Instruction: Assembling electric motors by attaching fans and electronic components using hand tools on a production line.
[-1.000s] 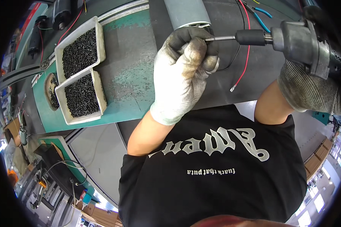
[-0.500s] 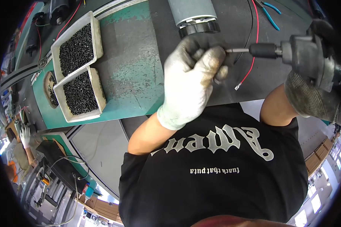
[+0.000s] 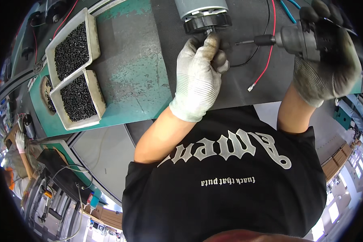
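Observation:
A grey cylindrical motor (image 3: 201, 6) with a black ring-shaped end cap (image 3: 207, 23) lies at the top middle. My left hand (image 3: 199, 78), in a white glove with dirty fingertips, is closed in a pinch at the small metal stub in the centre of that cap. Whatever the fingertips hold is hidden by the thumb and fingers. On the right, my gloved right hand (image 3: 324, 74) grips a dark power screwdriver (image 3: 292, 40). Its bit points left, a short gap away from my left fingers.
Two white bins (image 3: 93, 38) of small black screws stand at the left, beside a round dish (image 3: 46, 94). A red wire (image 3: 266, 66) and a black wire cross the dark mat; blue-handled pliers (image 3: 288, 12) lie at the upper right. Another person's gloved hand (image 3: 20, 141) is at far left.
My left hand has moved up to the motor's end cap. The screwdriver has shifted left and up, and its bit, earlier at my left fingers, is now apart from them.

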`<action>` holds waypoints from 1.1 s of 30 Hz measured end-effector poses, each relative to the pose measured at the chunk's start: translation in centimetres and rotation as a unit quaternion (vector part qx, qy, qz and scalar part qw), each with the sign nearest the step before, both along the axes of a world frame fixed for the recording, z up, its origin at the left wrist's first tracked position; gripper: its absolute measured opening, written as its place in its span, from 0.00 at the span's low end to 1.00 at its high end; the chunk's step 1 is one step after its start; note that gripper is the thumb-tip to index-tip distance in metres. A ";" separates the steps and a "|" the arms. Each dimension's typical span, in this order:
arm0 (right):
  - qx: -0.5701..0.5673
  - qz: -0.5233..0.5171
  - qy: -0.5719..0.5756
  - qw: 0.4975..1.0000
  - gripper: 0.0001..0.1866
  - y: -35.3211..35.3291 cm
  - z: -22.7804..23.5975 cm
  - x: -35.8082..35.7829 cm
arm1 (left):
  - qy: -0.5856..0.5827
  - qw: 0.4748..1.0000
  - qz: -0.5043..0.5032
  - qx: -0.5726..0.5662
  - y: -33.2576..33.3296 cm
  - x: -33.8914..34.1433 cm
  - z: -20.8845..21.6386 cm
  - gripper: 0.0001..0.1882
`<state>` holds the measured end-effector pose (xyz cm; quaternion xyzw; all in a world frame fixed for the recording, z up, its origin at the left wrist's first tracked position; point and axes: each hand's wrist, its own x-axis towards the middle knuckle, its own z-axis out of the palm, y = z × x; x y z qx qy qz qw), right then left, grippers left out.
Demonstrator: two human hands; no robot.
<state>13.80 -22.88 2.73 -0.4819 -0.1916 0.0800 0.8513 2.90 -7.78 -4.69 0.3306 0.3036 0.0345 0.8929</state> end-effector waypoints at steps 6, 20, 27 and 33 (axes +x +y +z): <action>-0.010 0.006 0.002 1.000 0.21 -0.1 -0.5 0.9 | -0.131 0.904 0.005 -0.407 0.6 -1.4 -3.6 0.10; -0.052 0.002 -0.004 0.999 0.20 4.6 0.0 -1.0 | -0.107 0.959 0.029 -0.259 0.2 -0.9 -2.5 0.06; -0.063 0.009 -0.008 0.998 0.20 4.8 0.6 -1.4 | -0.110 0.963 0.008 -0.244 0.4 -1.0 -2.0 0.04; -0.074 0.001 -0.008 0.997 0.20 5.2 0.1 -1.4 | -0.074 0.980 -0.044 -0.178 1.0 -0.8 -1.2 0.05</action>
